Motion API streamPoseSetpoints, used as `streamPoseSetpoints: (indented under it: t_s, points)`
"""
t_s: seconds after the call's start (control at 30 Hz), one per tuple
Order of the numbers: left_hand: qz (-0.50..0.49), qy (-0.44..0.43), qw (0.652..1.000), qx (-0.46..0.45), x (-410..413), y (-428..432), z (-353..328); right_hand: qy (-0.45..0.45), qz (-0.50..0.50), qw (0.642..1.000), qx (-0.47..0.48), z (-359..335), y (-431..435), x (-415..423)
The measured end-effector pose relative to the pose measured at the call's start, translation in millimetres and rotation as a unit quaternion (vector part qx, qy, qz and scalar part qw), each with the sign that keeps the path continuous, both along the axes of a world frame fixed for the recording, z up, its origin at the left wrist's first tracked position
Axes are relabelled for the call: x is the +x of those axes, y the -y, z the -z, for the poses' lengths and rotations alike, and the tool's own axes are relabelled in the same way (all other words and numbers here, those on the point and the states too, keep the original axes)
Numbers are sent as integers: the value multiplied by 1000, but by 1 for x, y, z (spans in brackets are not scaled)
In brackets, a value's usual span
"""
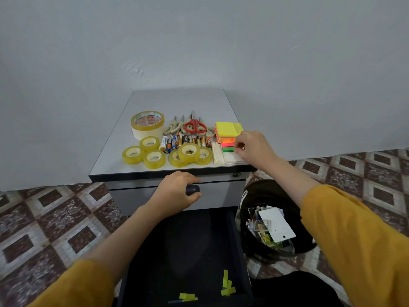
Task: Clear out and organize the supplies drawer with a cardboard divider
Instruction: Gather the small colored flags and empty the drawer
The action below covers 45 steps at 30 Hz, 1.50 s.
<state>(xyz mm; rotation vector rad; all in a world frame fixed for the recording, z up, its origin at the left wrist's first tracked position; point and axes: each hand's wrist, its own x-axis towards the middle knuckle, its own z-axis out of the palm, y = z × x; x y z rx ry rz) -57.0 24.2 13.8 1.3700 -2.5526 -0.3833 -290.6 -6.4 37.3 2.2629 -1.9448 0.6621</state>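
Observation:
On the grey cabinet top point(177, 100) lie a large tape roll point(147, 124), several small yellow tape rolls point(155, 159), a row of batteries point(184, 141), several scissors point(194, 126), and a stack of bright sticky notes point(228, 134) beside white paper point(221, 156). My right hand point(252, 147) rests at the sticky notes' right edge, fingertips pinching there. My left hand point(177, 191) is wrapped around the dark handle point(192, 189) of the upper drawer point(221, 193), which is closed. Below it, an open dark drawer point(188, 251) holds a few yellow-green paper scraps point(228, 284).
A black bin point(272, 220) with discarded papers and cards stands on the patterned tile floor, right of the open drawer. A plain wall rises behind the cabinet. My yellow sleeves frame the lower corners.

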Motion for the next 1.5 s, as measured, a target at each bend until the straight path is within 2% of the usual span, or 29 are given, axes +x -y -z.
streamPoseSetpoints:
  t_s: [0.13, 0.27, 0.5, 0.73, 0.93, 1.17, 1.27, 1.37, 1.5]
  points:
    - [2, -9, 1000, 14, 6, -7, -1, 32, 4, 999, -18, -1, -11, 4]
    - [-13, -38, 998, 42, 21, -21, 5, 113, -21, 993, -36, 5, -43, 27]
    - [-16, -70, 995, 68, 52, -63, 39, 223, -46, 972, 58, 56, -108, 77]
    - [-63, -46, 989, 126, 75, -83, 87, 213, -49, 956, 196, 123, -127, 100]
    - [-107, 63, 966, 227, 87, -82, 142, 207, -69, 928, 302, 161, -126, 113]
    - [-60, 86, 960, 260, 65, -52, 173, 269, -47, 881, 386, 170, -106, 115]
    - [-30, 81, 952, 293, 54, -45, 189, 266, -22, 876, 403, 176, -95, 109]
    - [-14, 79, 938, 336, 49, -46, 206, 254, 23, 888, 382, 180, -82, 98]
    - [19, 147, 919, 366, 53, -50, 234, 253, 18, 890, 379, 177, -75, 101]
